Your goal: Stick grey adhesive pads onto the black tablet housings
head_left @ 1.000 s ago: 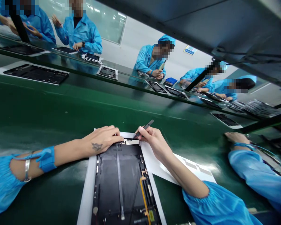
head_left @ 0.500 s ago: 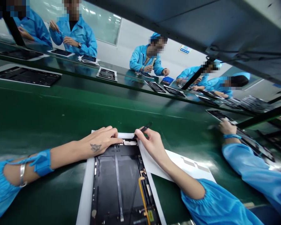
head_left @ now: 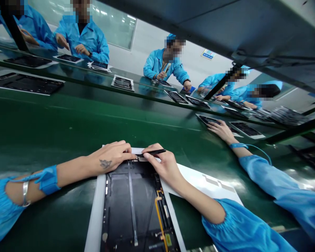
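An opened tablet housing (head_left: 144, 196), black inside with a grey ribbon cable and an orange flex cable, lies on white sheeting in front of me. My left hand (head_left: 117, 156) rests over its top left corner, with curled fingers pressed on the top edge. The fingertips meet small parts there, and the thumb is mostly hidden. In my right hand (head_left: 162, 161), black tweezers (head_left: 157, 152) are pinched between thumb and fingers. Their tip points left, at the top edge close to my left fingertips. A pale strip (head_left: 142, 159) shows just under the tweezers.
A white sheet (head_left: 207, 180) lies right of the housing on the green bench (head_left: 94, 119). From the right, a co-worker's hand (head_left: 223, 131) reaches onto another tablet housing (head_left: 208, 119). Several co-workers sit across the bench. A grey shelf (head_left: 199, 24) hangs overhead.
My right hand has shifted slightly left, and the tweezers have tilted flatter, their tip now nearer my left fingers. The co-worker's hand at right has moved left along with a housing.
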The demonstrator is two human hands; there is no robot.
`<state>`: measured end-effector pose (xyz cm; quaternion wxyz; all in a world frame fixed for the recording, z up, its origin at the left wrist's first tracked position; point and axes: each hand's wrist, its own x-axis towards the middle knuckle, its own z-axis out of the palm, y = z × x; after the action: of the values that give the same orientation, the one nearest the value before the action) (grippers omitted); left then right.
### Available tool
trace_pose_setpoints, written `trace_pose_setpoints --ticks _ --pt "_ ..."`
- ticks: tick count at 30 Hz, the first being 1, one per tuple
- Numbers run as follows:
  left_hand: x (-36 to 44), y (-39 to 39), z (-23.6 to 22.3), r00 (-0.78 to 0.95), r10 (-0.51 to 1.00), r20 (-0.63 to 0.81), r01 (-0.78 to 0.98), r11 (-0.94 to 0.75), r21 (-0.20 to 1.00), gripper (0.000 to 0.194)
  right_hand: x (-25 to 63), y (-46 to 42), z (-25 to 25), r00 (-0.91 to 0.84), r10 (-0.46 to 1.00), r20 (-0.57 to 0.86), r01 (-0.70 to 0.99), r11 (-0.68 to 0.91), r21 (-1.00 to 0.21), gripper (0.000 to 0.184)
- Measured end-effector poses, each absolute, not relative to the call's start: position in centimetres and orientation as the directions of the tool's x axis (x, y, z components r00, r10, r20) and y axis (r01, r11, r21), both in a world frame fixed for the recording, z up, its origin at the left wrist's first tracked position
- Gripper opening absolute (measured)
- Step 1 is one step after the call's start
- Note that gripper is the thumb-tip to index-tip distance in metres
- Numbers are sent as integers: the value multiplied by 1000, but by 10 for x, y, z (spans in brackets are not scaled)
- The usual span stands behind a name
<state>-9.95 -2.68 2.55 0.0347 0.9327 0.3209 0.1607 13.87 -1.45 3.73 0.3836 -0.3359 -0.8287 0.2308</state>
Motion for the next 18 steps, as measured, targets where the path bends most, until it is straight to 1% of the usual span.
trace_pose_setpoints --ticks 3,8,14,18 --pt "-100 -28 30 750 612 252 587 -791 172 40 139 -16 38 -501 716 486 360 683 -636 29" --pt "-101 -29 31 744 629 226 602 -777 182 38 139 -17 39 -449 773 447 388 620 -682 30" --pt "-101 -26 23 740 614 275 582 -789 195 40 139 -16 39 -477 763 436 380 626 -681 31" --pt "-100 -27 28 743 635 212 606 -772 189 40 140 -16 39 -497 745 445 358 643 -678 30"
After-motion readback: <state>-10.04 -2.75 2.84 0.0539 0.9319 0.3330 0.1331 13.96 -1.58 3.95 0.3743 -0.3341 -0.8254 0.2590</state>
